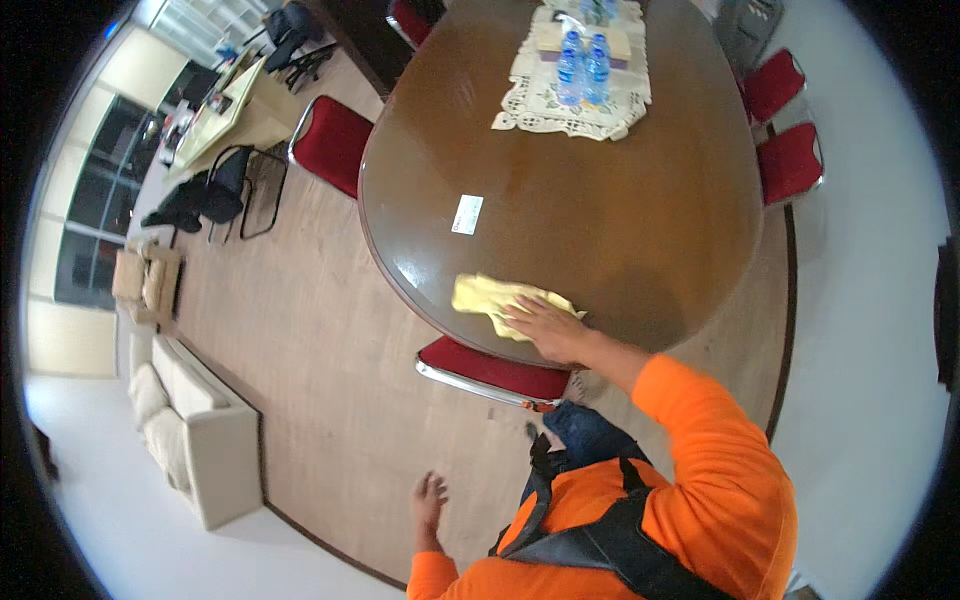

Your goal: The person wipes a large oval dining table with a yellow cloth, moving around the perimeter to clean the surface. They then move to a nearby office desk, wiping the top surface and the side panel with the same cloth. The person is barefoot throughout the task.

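Observation:
My right hand (545, 327) lies flat on a yellow cloth (490, 298), pressing it onto the near edge of a large oval brown table (620, 220). The fingers are spread over the cloth's right end, and the orange sleeve reaches back from the wrist. My left hand (430, 497) hangs free beside my body over the wooden floor, fingers loosely apart and holding nothing. A small white card (467, 214) lies on the tabletop just beyond the cloth.
A red chair (490, 370) is tucked under the table's near edge. More red chairs (330, 143) stand at the left and right (790, 160). Water bottles (583, 65) rest on a lace runner (560, 105) farther along. A cream sofa (195, 420) lines the left wall.

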A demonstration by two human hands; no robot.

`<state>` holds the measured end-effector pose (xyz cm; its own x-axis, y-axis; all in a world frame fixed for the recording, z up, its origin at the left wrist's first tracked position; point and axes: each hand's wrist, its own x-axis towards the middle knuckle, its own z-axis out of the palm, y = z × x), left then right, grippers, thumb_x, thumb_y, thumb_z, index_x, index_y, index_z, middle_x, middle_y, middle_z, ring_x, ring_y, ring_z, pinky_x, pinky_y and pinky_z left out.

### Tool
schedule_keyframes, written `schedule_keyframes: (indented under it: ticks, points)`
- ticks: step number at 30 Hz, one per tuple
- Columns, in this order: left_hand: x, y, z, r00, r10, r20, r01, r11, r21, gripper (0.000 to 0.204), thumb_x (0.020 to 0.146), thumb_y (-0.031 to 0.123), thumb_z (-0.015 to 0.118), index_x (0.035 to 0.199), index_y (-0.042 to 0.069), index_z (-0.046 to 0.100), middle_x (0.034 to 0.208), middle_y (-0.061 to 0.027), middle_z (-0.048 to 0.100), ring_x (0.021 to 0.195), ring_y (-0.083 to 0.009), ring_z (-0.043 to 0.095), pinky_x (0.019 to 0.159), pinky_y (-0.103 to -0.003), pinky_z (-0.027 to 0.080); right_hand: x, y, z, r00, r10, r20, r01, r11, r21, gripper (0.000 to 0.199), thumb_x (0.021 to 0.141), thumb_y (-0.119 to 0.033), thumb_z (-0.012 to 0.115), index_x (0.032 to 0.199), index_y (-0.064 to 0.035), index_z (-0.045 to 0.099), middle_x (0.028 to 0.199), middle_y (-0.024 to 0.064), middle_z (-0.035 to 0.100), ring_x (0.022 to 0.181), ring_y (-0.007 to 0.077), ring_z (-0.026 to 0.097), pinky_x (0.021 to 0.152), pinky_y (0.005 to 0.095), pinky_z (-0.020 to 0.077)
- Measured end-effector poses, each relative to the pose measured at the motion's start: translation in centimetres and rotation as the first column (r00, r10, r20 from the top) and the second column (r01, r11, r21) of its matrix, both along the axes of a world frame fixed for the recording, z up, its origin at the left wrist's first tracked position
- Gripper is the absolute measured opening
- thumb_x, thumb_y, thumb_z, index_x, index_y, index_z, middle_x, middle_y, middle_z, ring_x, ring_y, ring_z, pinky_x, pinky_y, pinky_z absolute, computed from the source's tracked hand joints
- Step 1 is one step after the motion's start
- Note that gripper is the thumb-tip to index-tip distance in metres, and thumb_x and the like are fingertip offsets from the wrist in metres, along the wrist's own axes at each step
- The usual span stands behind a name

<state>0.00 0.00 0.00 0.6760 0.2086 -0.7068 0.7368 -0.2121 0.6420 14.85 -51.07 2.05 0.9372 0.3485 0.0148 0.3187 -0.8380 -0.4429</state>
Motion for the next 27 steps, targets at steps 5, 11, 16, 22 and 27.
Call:
schedule_keyframes:
  ticks: [5, 11, 16, 22, 27]
  points:
    - [-17.5, 3.7, -4.3, 0.949, 0.306, -0.074, -0.273, 0.918, 0.287, 0.048, 0.095, 0.027, 0.058, 0.133, 0.0, 0.049, 0.084, -0.0049, 0.06, 0.068, -0.013, 0.059, 0.056, -0.028, 0.05, -8.6, -13.6, 0.3, 0.869, -0.487, -0.089, 0.468, 0.866, -0.176, 0.05, 0.088, 0.001, 0.042, 0.138, -0.0028, 0.044, 0.147, 0.0182, 0.039, 0.138, 0.0316, 0.034, 0.116, 0.0401, 0.0257]
    - [-30.0, -2.9, -2.9, 0.851, 0.385, -0.357, -0.313, 0.918, 0.244, 0.047, 0.094, 0.027, 0.058, 0.132, 0.0, 0.052, 0.084, -0.006, 0.062, 0.065, -0.0144, 0.058, 0.053, -0.031, 0.049, -0.5, -19.5, -0.7, 0.694, -0.716, 0.078, 0.699, 0.644, -0.309, 0.067, 0.084, -0.002, 0.053, 0.145, 0.0061, 0.028, 0.152, 0.0263, 0.024, 0.142, 0.0391, 0.022, 0.118, 0.0433, 0.0199]
    - [-28.9, -15.4, -3.7, 0.831, 0.502, -0.241, -0.486, 0.865, 0.126, 0.05, 0.094, 0.031, 0.059, 0.134, 0.003, 0.051, 0.097, -0.009, 0.066, 0.081, -0.0184, 0.062, 0.064, -0.035, 0.053, 7.9, -2.7, -0.6, 1.0, 0.014, -0.015, -0.016, 0.992, -0.125, 0.064, 0.085, -0.002, 0.05, 0.145, 0.0026, 0.029, 0.151, 0.0234, 0.027, 0.143, 0.0373, 0.022, 0.119, 0.0448, 0.0144]
    - [-27.3, -32.9, 2.4, 0.979, 0.161, -0.128, -0.136, 0.973, 0.188, 0.056, 0.092, 0.039, 0.061, 0.133, 0.001, 0.052, 0.116, -0.0169, 0.066, 0.1, -0.0265, 0.064, 0.084, -0.036, 0.051, 24.5, 4.8, -3.1, 0.989, -0.121, 0.081, 0.112, 0.988, 0.108, 0.06, 0.088, -0.009, 0.044, 0.146, -0.0014, 0.03, 0.152, 0.0221, 0.028, 0.142, 0.0389, 0.023, 0.119, 0.0462, 0.0145]
    - [-42.2, -44.6, 6.5, 0.717, 0.666, -0.207, -0.59, 0.737, 0.329, 0.052, 0.093, 0.043, 0.06, 0.126, 0.002, 0.059, 0.102, -0.0148, 0.069, 0.103, -0.0177, 0.063, 0.085, -0.03, 0.049, 26.6, 11.3, -0.6, 0.998, 0.055, -0.006, -0.056, 0.995, -0.082, 0.062, 0.086, -0.016, 0.053, 0.145, -0.0069, 0.036, 0.157, 0.0113, 0.022, 0.145, 0.0353, 0.016, 0.119, 0.0454, 0.0118]
